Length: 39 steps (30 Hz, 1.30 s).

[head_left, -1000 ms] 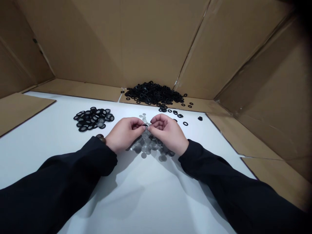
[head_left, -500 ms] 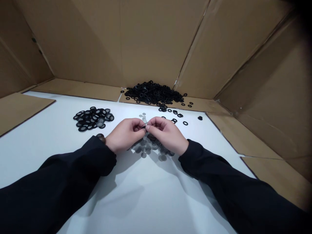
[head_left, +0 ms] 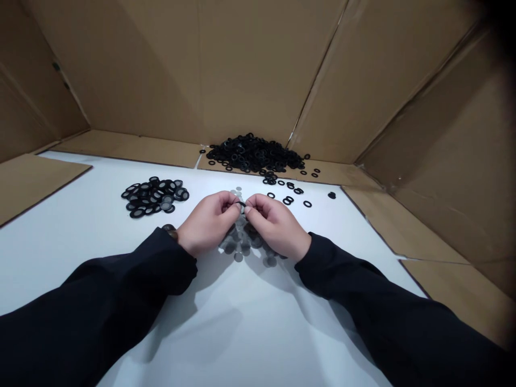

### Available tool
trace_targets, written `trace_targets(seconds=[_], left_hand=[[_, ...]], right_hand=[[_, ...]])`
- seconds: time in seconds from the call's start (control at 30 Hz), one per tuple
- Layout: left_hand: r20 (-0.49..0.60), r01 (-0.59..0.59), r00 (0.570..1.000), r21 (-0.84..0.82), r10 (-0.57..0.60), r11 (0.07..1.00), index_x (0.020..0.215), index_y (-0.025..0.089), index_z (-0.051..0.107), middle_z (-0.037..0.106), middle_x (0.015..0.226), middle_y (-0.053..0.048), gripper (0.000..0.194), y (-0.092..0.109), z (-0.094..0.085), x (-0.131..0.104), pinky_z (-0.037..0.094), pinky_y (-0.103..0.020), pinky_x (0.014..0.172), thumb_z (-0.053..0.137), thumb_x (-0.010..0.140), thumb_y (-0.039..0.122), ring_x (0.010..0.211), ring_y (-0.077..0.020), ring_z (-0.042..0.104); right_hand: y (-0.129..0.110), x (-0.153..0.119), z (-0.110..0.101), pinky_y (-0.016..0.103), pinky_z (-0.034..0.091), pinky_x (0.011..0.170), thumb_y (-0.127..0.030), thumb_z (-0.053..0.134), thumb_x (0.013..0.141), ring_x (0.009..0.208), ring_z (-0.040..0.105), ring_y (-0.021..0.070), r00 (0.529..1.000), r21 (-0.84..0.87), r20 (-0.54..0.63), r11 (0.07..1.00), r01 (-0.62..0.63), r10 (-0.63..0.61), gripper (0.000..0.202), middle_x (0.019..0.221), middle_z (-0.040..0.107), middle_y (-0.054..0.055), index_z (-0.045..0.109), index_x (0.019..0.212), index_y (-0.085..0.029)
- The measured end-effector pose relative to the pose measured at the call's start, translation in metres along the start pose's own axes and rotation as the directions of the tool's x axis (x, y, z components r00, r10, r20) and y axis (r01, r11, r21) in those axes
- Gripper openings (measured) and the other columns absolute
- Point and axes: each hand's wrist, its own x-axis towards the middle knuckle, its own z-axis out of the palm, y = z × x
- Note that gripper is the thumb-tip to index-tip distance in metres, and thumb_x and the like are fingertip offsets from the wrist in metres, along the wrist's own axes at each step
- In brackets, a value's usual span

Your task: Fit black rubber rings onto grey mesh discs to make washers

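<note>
Between my fingertips is a small black rubber ring [head_left: 241,203], mostly covered by the fingers. My left hand [head_left: 213,221] pinches its left side with thumb and forefinger. From the right, my right hand [head_left: 275,223] is closed on the ring's other side. Grey translucent discs [head_left: 239,246] lie loosely heaped on the white tabletop under and between both hands, which hide part of the heap. Whether a disc sits inside the held ring I cannot tell.
To the left lies a pile of black rings with grey discs in them [head_left: 151,197]. A large heap of black rings [head_left: 253,153] rests at the back against the cardboard wall [head_left: 250,70]. Several loose rings [head_left: 307,204] are scattered behind my right hand. Cardboard strips [head_left: 371,220] border the table.
My fingertips have moved slightly apart, and more of the black ring shows between them. My left hand has tilted a little. The piles look the same.
</note>
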Motion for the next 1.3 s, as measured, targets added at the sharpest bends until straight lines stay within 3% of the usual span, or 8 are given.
trace_targets(seconds=[0.27, 0.4, 0.7, 0.9, 1.13, 1.3], left_hand=[[-0.04, -0.004, 0.999, -0.047, 0.002, 0.999, 0.08, 0.017, 0.053, 0.048, 0.054, 0.007, 0.017, 0.001, 0.001, 0.001, 0.031, -0.02, 0.043, 0.052, 0.087, 0.032, 0.042, -0.0059, 0.038], [0.007, 0.031, 0.999, 0.006, -0.031, 0.999, 0.075, 0.017, 0.053, 0.05, 0.058, 0.005, 0.012, 0.004, -0.001, 0.0, 0.033, -0.019, 0.044, 0.054, 0.083, 0.025, 0.046, -0.0065, 0.042], [0.11, 0.013, 0.994, 0.075, -0.021, 0.997, 0.078, 0.017, 0.059, 0.057, 0.066, 0.001, 0.012, -0.002, -0.008, 0.0, 0.039, -0.021, 0.049, 0.058, 0.08, 0.028, 0.055, -0.0101, 0.05], [0.065, 0.022, 0.997, 0.087, -0.028, 0.996, 0.077, 0.018, 0.056, 0.05, 0.059, 0.004, 0.015, 0.003, -0.006, 0.0, 0.034, -0.02, 0.043, 0.053, 0.084, 0.031, 0.047, -0.0083, 0.044], [0.045, -0.034, 0.999, 0.155, 0.027, 0.987, 0.077, 0.017, 0.057, 0.052, 0.062, 0.004, 0.016, 0.007, -0.004, -0.001, 0.035, -0.02, 0.047, 0.052, 0.085, 0.03, 0.052, -0.009, 0.046], [0.014, -0.03, 1.0, 0.13, 0.028, 0.991, 0.077, 0.017, 0.057, 0.054, 0.065, 0.002, 0.016, 0.006, -0.001, -0.003, 0.036, -0.021, 0.048, 0.052, 0.085, 0.029, 0.054, -0.0097, 0.047]], right_hand=[[0.002, 0.002, 0.004, 0.025, 0.037, 0.056, -0.041, 0.056, 0.087, 0.061, 0.044, 0.0104, 0.999, 0.247, 0.017, 0.968, -0.048, 0.045, 0.022, 0.068, 0.05, -0.004, 0.055, 0.086, -0.018], [-0.001, 0.002, 0.004, 0.025, 0.037, 0.057, -0.037, 0.059, 0.085, 0.06, 0.044, 0.0097, 0.999, 0.232, -0.011, 0.972, -0.033, 0.036, 0.02, 0.068, 0.05, -0.004, 0.056, 0.082, -0.018], [-0.001, 0.0, -0.007, 0.024, 0.034, 0.052, -0.033, 0.059, 0.084, 0.056, 0.041, 0.0093, 0.993, 0.107, 0.116, 0.994, -0.031, 0.018, 0.018, 0.064, 0.048, -0.004, 0.055, 0.076, -0.018], [-0.002, 0.001, -0.004, 0.023, 0.032, 0.052, -0.027, 0.057, 0.083, 0.056, 0.037, 0.0084, 1.0, 0.092, 0.019, 0.996, 0.01, -0.012, 0.016, 0.062, 0.043, -0.006, 0.049, 0.072, -0.018], [-0.003, -0.001, 0.001, 0.024, 0.033, 0.053, -0.025, 0.055, 0.083, 0.057, 0.037, 0.0092, 0.997, 0.121, -0.073, 0.992, 0.03, -0.021, 0.014, 0.061, 0.041, -0.006, 0.049, 0.072, -0.019], [-0.002, 0.001, 0.0, 0.024, 0.033, 0.053, -0.028, 0.056, 0.083, 0.057, 0.037, 0.0093, 1.0, 0.122, -0.015, 0.992, -0.009, 0.011, 0.017, 0.062, 0.042, -0.005, 0.049, 0.071, -0.019]])
